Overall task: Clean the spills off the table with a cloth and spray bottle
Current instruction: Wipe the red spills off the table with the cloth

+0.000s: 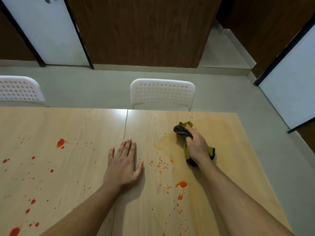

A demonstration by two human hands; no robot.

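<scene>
Tabletop (85, 126) of pale wood grain fills the lower part of the head view, made of 2 panels meeting at a seam just left of center. On the left panel, red spills (60, 143) lie scattered as blots and small drops, from a larger blot near the middle of the panel down to another at the bottom left edge. Behind the far left edge stands a white chair (18, 90) with a perforated back, only partly in view.

Near the seam, the left hand (123, 163) lies flat on the tabletop, palm down, fingers straight and slightly spread, holding nothing. Just right of it, fine red specks (159, 165) dot the right panel, with a larger red blot (181, 184) nearer the viewer.

Further right, the right hand (196, 144) presses down on a green and dark grey cloth (183, 129), fingers curled over its bunched folds. The cloth sits on a wet orange smear (166, 143) that spreads across the right panel.

Behind the right panel, a second white chair (162, 92) is tucked close to the far edge. No spray bottle is in view.
</scene>
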